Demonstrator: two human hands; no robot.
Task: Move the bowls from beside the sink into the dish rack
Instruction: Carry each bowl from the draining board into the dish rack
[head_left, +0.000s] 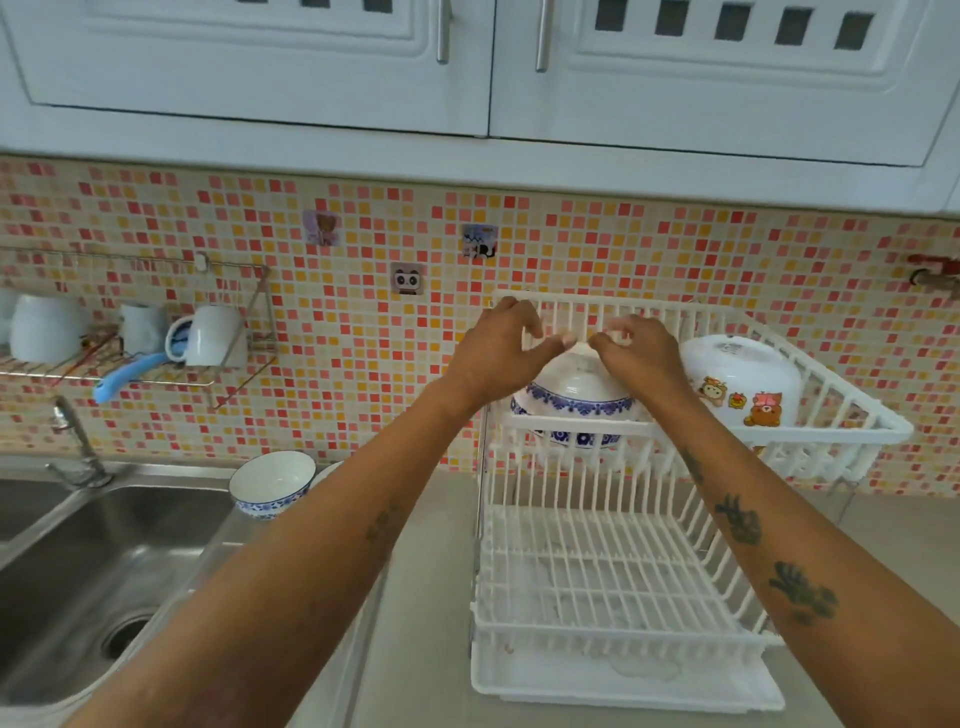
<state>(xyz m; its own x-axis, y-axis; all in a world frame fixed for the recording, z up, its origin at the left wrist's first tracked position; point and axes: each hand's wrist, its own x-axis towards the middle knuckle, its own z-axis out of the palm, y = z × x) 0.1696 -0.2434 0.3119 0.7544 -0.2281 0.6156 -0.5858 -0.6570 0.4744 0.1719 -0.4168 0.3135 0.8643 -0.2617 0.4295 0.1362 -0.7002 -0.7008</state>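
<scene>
A white two-tier dish rack (613, 577) stands on the counter at the right. In its upper tier a white bowl with a blue pattern (576, 397) lies upside down, and to its right sits an upturned white bowl with cartoon stickers (743, 384). My left hand (498, 348) and my right hand (639, 353) hover just above the blue-patterned bowl's base, fingers apart, fingertips at or barely touching it. A second blue-patterned bowl (272, 483) stands upright on the counter beside the sink (88, 566). My left forearm hides part of something pale behind that bowl.
A faucet (78, 441) rises at the sink's back edge. A wire wall shelf (135, 332) at the left carries white mugs and a blue utensil. White cabinets (467, 67) hang overhead. The rack's lower tier (608, 587) holds no dishes.
</scene>
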